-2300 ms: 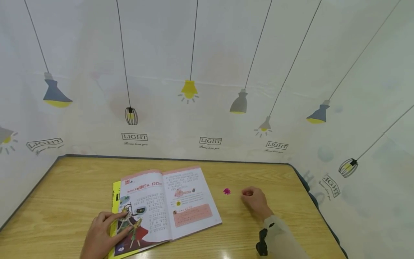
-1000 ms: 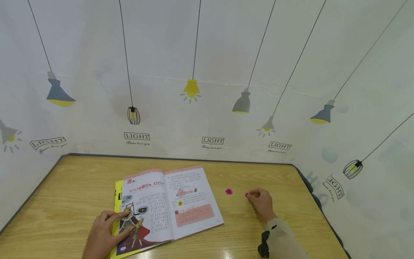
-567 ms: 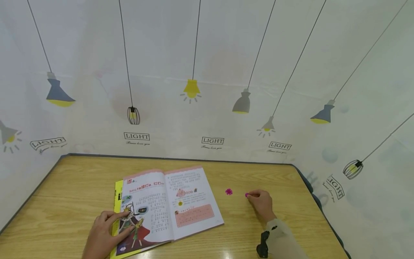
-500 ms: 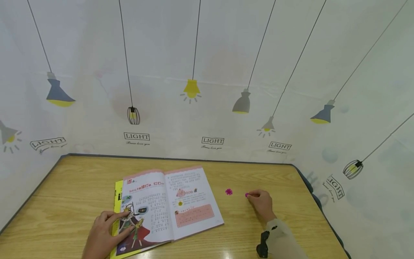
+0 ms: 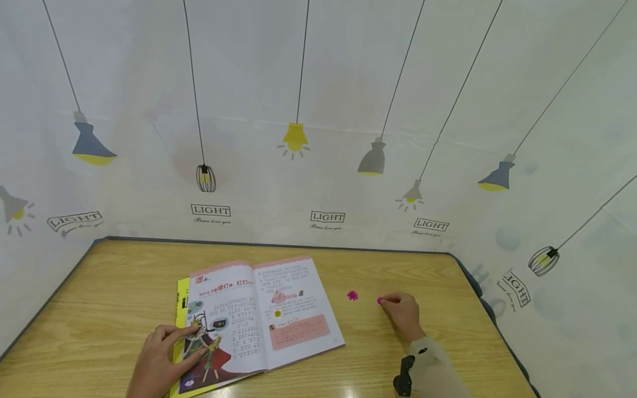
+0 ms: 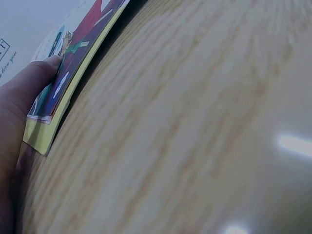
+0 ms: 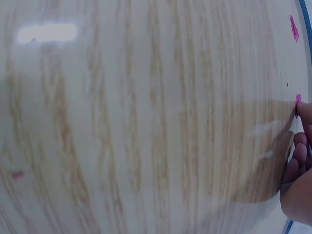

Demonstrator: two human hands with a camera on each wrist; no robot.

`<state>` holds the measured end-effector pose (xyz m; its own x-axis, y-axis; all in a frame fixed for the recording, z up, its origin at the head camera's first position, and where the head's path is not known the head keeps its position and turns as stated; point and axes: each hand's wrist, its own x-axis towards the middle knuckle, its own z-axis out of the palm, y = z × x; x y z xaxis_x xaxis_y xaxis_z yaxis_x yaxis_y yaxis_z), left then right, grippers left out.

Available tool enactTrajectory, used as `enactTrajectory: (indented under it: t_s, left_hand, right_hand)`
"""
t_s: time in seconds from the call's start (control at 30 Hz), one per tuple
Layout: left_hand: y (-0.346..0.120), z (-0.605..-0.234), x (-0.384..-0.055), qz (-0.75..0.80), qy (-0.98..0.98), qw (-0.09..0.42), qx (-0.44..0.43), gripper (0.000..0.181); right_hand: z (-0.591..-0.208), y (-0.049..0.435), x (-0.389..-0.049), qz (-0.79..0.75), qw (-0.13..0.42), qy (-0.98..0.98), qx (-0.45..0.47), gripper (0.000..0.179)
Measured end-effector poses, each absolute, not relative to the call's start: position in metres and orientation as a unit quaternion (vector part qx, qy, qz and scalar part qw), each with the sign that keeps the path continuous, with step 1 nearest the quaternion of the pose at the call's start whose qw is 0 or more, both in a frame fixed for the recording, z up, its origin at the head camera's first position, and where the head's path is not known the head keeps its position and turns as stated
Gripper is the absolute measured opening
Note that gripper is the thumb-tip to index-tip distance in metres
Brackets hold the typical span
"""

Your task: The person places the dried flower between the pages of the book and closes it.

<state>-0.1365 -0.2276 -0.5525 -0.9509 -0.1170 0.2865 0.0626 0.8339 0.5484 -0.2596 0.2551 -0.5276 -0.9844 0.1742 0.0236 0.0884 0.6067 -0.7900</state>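
Note:
An open picture book [image 5: 293,282] lies on the wooden table with printed text and a drawing on its pages. My left hand [image 5: 156,356] rests on the lower left page, thumb and forefinger spread across the drawing; in the left wrist view the thumb [image 6: 36,78] presses near the page edge. To the right of the book, a magenta flower-shaped piece [image 5: 352,296] lies flat on the table. A second magenta flower piece [image 5: 380,300] shows at the fingertips of my right hand [image 5: 404,315], which pinches it low over the wood, partly hiding it.
Yellow cover edges [image 5: 182,296] stick out under the book's left side. The wooden table [image 5: 398,271] has a dark rim and meets a pale wall covering [image 5: 249,182] printed with lamps. A small pinkish mark [image 7: 17,174] shows on the wood in the right wrist view.
Since the earliest frame, the right hand has shifted slightly and a second magenta flower piece has come into sight at its fingertips. Over the last second both hands stay nearly still.

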Motion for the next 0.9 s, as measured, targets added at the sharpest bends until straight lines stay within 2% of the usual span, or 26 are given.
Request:
enactTrajectory:
  t_s: [0.9]
  left_hand:
    - [-0.227,-0.551,-0.136,-0.287,-0.949,0.124,0.023,0.061]
  right_hand:
    - [-0.515,0.254,-0.255,0.444,0.027,-0.893,-0.065,0.015]
